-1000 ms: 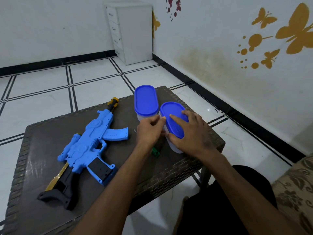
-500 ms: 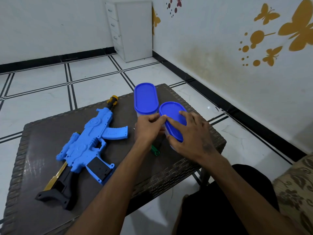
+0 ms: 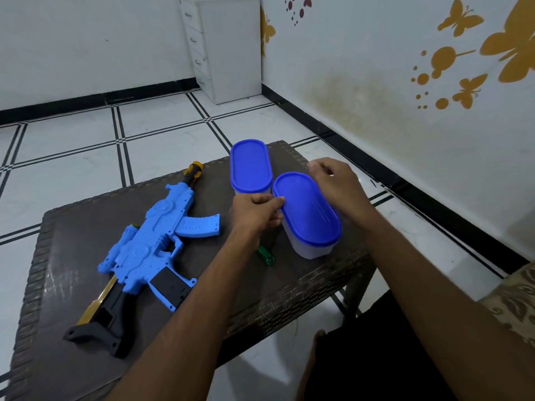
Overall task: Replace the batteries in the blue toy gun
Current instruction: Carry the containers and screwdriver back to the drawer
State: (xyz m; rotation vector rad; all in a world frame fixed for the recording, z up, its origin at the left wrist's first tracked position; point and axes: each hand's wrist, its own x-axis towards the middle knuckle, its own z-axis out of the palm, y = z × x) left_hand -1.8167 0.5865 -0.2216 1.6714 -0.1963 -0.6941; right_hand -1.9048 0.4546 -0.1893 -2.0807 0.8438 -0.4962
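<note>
Lying flat on the left half of the dark wicker worktop (image 3: 72,256): blue toy gun (image 3: 150,244), yellow-tipped muzzle away from the person, black stock near the front edge, untouched and well apart from both hands. To its right, two clear tubs with blue oval lids: far tub (image 3: 251,166) near the back edge, near tub (image 3: 308,215) just beside it and closer to the person. Left hand (image 3: 254,214) at the left rim of the near tub's lid, fingers (image 3: 272,202) curled and pinching the lid edge at its far left corner. Right hand (image 3: 338,183) over the far right end of the same lid, fingers bent down at the rim; grip there impossible to tell, blurred. Green screwdriver handle (image 3: 266,255) on the worktop, just under the left wrist. White drawer cabinet (image 3: 228,47) in the room's far corner, on the tiled floor.
</note>
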